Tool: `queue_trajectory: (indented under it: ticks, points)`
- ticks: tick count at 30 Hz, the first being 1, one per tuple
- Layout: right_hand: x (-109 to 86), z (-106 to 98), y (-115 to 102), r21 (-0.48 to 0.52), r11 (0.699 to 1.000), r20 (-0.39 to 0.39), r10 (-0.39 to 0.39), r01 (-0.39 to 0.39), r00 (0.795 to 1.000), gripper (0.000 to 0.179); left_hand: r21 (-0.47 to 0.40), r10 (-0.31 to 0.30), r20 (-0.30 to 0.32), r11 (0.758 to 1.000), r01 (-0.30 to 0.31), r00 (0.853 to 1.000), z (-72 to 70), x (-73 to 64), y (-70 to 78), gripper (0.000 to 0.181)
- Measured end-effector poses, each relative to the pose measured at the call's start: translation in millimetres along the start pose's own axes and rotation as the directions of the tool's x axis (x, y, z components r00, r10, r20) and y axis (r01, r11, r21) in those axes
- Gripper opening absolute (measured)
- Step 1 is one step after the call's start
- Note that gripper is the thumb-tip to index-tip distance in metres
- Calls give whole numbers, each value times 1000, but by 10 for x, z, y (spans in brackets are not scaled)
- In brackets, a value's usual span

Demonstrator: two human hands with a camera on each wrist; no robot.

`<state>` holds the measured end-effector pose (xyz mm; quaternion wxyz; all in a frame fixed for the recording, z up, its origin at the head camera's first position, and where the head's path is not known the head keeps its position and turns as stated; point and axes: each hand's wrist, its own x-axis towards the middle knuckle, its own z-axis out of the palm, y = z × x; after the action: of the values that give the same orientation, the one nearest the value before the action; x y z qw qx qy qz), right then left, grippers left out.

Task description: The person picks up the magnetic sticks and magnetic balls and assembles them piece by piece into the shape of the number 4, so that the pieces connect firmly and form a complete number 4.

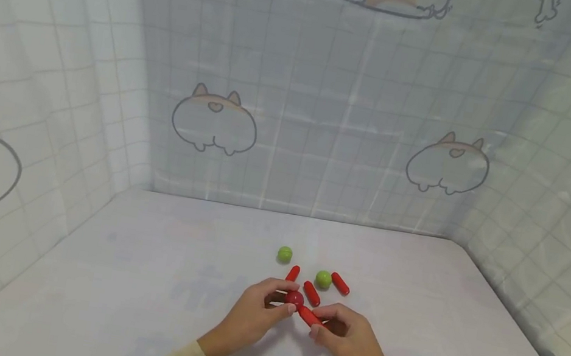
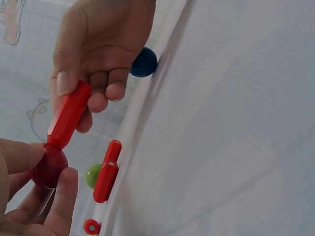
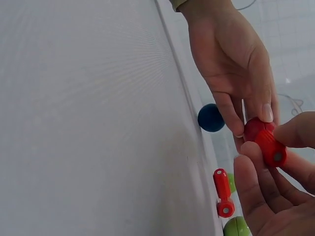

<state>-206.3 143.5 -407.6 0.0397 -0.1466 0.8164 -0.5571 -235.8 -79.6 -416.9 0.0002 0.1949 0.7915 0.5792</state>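
My left hand (image 1: 256, 315) pinches a dark red ball (image 1: 294, 299) between thumb and fingers, above the white tabletop. My right hand (image 1: 355, 339) holds a bright red faceted rod (image 1: 311, 316) by its far end. The rod's other end meets the ball, as the left wrist view shows with rod (image 2: 69, 115) and ball (image 2: 50, 168) in line. Seen from the right wrist, the rod's near end (image 3: 277, 157) bears a small grey disc. Just beyond the hands lie three more red rods (image 1: 311, 293) and two green balls (image 1: 323, 279).
A blue ball (image 2: 144, 63) shows behind the right hand in the left wrist view, and a blue ball (image 3: 211, 118) beside the left hand in the right wrist view. Patterned curtains (image 1: 334, 148) enclose the white table (image 1: 168, 259) at the back and sides.
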Motion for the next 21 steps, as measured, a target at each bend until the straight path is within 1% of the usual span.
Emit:
queue_trajectory:
  ticks: [4,6,9,13,16,21]
  points:
    - [2,-9,-17,-10,1000,41,-8,9,999,32,-7,-30,-7,1000,30,1000,15,12,-9,40]
    - [3,-13,-21,-17,1000,67,-16,17,998,33,12,-45,-11,999,45,999,19,12,-15,40]
    - [0,-15,-11,-39,999,101,-33,37,994,32,39,-51,-14,998,52,999,22,1,-23,41]
    - [-5,-18,5,-56,997,125,-53,60,991,31,72,-47,-21,996,48,999,27,-3,-8,41]
    - [-6,-20,17,-67,996,127,-58,67,990,30,111,-39,-21,993,41,999,37,2,10,40]
    - [9,-16,46,-80,996,116,-36,46,993,31,183,-19,8,983,17,1000,54,3,2,46]
